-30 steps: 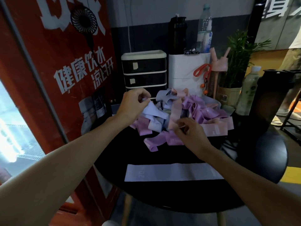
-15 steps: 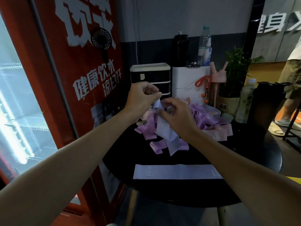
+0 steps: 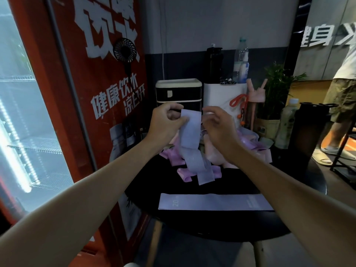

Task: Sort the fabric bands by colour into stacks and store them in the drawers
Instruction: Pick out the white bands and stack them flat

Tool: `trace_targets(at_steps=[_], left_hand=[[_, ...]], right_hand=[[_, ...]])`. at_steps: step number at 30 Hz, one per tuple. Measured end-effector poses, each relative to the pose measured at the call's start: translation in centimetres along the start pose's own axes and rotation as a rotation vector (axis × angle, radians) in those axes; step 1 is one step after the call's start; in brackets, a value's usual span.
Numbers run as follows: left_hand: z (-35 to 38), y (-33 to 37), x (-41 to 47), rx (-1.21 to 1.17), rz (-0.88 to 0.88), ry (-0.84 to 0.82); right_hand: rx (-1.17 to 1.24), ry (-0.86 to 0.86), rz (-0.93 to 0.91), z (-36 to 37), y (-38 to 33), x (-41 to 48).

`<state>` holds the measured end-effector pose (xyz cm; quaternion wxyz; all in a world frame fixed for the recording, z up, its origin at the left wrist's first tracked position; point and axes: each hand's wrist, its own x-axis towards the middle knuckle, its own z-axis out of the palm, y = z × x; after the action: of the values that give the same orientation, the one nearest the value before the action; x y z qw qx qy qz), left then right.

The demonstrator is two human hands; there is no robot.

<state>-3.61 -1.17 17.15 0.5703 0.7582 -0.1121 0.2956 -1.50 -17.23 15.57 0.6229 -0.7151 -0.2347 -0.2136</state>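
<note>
Above the tangled pile (image 3: 221, 151), the left hand (image 3: 165, 124) pinches a lavender band (image 3: 189, 132); the right hand (image 3: 217, 126) hovers, fingers loose. Next, seemingly: flatten it onto the laid-out band (image 3: 212, 202).

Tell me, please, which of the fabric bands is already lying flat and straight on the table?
The pale lilac band at the near edge of the table. It lies smoothed out alone, while the others sit crumpled in the pile or hang from the hands.

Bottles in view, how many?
4. A clear bottle and a black bottle on the white box, a pink bottle beside it, a pale bottle right of the plant. More may be hidden.
</note>
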Motion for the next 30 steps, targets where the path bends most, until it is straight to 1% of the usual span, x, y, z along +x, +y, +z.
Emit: trace_targets(at_steps=[3,6,7,10,13,15,17,19,21,23,24,26,28,30], left_hand=[[0.0,0.1,0.2,-0.045,0.000,0.060],[0.0,0.4,0.3,-0.061,-0.012,0.114],[0.1,0.4,0.3,-0.067,-0.015,0.121],[-0.1,0.4,0.3,-0.069,-0.043,0.128],[-0.6,0.2,0.3,-0.052,-0.124,0.120],[-0.9,0.1,0.0,0.041,-0.162,0.072],[-1.1,0.3,-0.4,0.116,-0.119,0.026],[-1.3,0.8,-1.1,0.094,-0.021,-0.045],[-1.6,1.0,-1.6,0.098,0.057,-0.167],[-1.7,0.7,-1.8,0.141,0.090,-0.269],[-1.7,0.5,-1.9,0.169,0.101,-0.277],[-1.6,0.1,-1.9,0.224,0.136,-0.223],[-1.6,-0.1,-1.9,0.237,0.188,-0.173],[-1.5,-0.2,-1.9,0.235,0.228,-0.161]], right_hand=[[-0.008,-0.003,-0.020,-0.1,0.4,-0.9],[-0.072,-0.098,0.010,0.0,1.1,-1.8],[-0.099,-0.105,0.019,0.1,1.3,-1.9],[-0.171,-0.072,-0.011,0.2,1.2,-1.9],[-0.172,-0.040,-0.060,0.0,0.4,-1.7],[-0.169,-0.032,-0.087,-0.2,-0.1,-1.3],[-0.157,-0.038,-0.091,-0.4,-0.7,-0.8],[-0.127,-0.035,-0.071,-0.3,-1.1,-0.4],[-0.093,-0.014,-0.034,-0.2,-1.5,-0.2],[-0.077,0.007,-0.016,-0.2,-1.9,-0.1],[-0.072,0.010,-0.010,-0.1,-2.0,-0.1],[-0.051,0.005,0.011,-0.1,-2.2,-0.3],[-0.040,0.002,0.028,-0.2,-2.3,-0.5],[-0.068,0.006,0.026,-0.3,-2.5,-0.7]])
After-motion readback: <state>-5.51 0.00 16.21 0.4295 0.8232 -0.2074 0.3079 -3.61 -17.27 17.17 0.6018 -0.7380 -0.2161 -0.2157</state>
